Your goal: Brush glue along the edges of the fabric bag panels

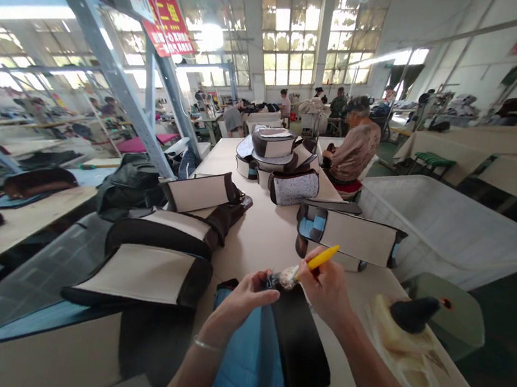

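Nearest: a seat cover [266, 358] lies on the table [272, 233] directly below the camera, its long axis running from the near table edge away from the person. Blue quilted panel on the left, smooth black leather-like band on the right; the far end is bunched up at the hands.

Left hand [245, 298]: fingers curled narrow, pinching the cover's upper edge; thin bracelet on the wrist.

Right hand [324, 289]: closed around a yellow-handled brush [313, 264]. The handle points up and to the right, away from the person; the pale bristle end points down-left and touches the pinched edge between the two hands.

Free room: bare tabletop runs as a narrow lane up the middle, just beyond the hands. To the right, near the table's right edge, a pale, stained glue tray [403, 356] with a dark rounded lump on it. To the left, a stack of beige-and-black covers [151, 262], flat and overlapping, reaches the left edge.

Mid-distance: one boxy beige cover with blue lining [352, 236] right of the lane; beyond it a pile of grey and white covers [272, 157].

Far: a seated person [355, 149] at the table's right side, other workers further back, tall gridded windows [290, 34], red banners overhead.
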The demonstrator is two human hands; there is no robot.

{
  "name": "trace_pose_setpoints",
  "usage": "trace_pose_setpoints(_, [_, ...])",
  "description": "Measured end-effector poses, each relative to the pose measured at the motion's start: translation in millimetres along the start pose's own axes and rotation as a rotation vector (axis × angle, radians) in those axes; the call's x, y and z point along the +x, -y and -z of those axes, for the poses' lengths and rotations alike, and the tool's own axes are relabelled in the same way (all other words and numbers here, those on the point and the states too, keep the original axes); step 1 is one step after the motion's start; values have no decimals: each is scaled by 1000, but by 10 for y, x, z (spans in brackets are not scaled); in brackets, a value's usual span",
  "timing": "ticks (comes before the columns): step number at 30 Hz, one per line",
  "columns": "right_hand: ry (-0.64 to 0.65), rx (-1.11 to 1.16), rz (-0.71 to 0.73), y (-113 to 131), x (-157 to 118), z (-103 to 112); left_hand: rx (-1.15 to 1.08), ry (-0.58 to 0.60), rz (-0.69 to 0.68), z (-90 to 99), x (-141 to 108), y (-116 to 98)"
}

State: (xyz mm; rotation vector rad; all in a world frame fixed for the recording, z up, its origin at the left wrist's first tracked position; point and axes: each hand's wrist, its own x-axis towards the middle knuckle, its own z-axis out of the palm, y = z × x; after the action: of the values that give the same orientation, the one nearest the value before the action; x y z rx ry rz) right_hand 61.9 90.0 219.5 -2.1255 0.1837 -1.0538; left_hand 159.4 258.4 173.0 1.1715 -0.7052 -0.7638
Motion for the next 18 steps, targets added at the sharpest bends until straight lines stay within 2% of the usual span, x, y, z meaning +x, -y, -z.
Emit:
trace_pose_setpoints(3, [-106, -72, -20, -21, -32, 0, 22, 25, 19, -19, 17, -22])
trace_pose_setpoints(5, [-86, -40, -16, -21, -60, 9, 39, 55, 41, -48, 19, -53])
trace_pose_setpoints(8, [-59, -28, -3, -33, -82, 49, 4, 39, 82, -76, 16, -110])
trace_pose_setpoints(10, [-156, 2, -39, -49, -77, 92, -63, 49, 108, -59, 19, -149])
trace_pose_setpoints(13, [-260, 245, -138, -55, -65, 140, -253, 12, 115, 34, 36, -190])
trace_pose_setpoints(16, [-246, 463, -198, -29, -87, 113, -474, -72, 57, 170, 54, -175])
trace_pose_setpoints(18, [-224, 534, -215, 2, -121, 49, -538, -113, 13, 252, 62, -120])
